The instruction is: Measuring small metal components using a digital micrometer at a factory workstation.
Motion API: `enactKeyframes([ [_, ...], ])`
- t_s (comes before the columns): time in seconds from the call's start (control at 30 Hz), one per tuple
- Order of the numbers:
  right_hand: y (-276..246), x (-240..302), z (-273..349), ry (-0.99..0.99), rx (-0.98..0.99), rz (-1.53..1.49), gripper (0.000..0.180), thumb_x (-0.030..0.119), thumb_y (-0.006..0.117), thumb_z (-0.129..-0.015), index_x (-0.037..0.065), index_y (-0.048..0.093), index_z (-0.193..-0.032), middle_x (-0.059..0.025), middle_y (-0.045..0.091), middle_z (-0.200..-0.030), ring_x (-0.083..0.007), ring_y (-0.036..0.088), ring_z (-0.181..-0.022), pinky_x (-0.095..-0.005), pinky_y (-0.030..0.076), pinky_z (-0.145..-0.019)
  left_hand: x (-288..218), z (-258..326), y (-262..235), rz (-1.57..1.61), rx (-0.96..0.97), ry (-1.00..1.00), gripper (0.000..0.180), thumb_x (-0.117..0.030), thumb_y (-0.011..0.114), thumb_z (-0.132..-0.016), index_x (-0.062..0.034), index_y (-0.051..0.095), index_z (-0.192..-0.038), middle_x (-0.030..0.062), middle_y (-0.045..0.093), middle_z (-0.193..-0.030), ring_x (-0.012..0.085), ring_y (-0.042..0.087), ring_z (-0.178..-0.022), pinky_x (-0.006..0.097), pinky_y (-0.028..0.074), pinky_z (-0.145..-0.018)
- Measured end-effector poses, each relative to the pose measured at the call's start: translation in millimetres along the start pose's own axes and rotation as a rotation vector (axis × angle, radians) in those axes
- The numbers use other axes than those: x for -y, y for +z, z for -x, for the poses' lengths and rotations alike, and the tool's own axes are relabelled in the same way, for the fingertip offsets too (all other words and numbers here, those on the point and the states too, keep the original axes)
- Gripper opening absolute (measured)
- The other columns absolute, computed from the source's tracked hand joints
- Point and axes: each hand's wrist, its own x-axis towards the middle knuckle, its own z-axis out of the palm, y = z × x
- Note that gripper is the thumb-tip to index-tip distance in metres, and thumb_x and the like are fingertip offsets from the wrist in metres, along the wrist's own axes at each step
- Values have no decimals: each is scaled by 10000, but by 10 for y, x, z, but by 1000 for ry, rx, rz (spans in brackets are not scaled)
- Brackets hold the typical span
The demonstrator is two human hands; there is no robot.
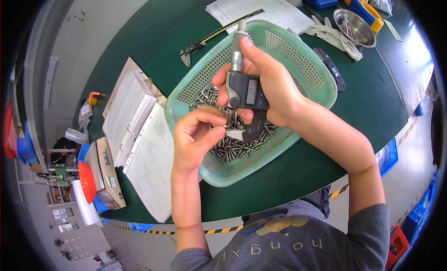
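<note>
Green table top carries a green basket of small metal pins. Over it I see my right hand wrapped around a digital micrometer, and my left hand pinching one pin at its jaws.

Bright even daylight, glare at right, sharp centre, fisheye-bent dark rim

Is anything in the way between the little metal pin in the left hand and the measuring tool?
Nothing visible is. The left hand holds the small pin right at the digital micrometer, which the right hand holds above the green basket.
</note>
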Motion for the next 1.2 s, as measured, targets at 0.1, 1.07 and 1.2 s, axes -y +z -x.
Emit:
enactKeyframes([
  [0.1, -32, -2, -9, -7, -11, -89, 597, 489, 200, -868, -7, 532, -881, -115, 567, -665, -152, 451, -392, -238, 367, -366, -88, -36, -29, -15, -21, -15, 110, 42, 606, -712, 21, 573, -815, 91, 564, -861, 163, 535, -827, 279, 415, -773],
  [1.07, -65, -47, -43, -90, -171, -298, 537, 509, 351, -819, 22, 528, -959, -86, 548, -724, -162, 398, -400, -290, 327, -398, 254, -214, 398, -648, -15, -43, 124, -109, 621, -628, -21, 536, -649, 144, 575, -605, 348, 559, -610, 401, 426, -571],
  [1.2, -43, -76, 23, -155, -110, -246, 479, 482, 328, -848, 51, 512, -946, -61, 531, -725, -145, 395, -409, -251, 314, -388, 493, -176, 397, -1170, 132, 453, 281, -77, 571, -585, -78, 492, -855, 127, 535, -805, 323, 526, -769, 401, 431, -648],
])
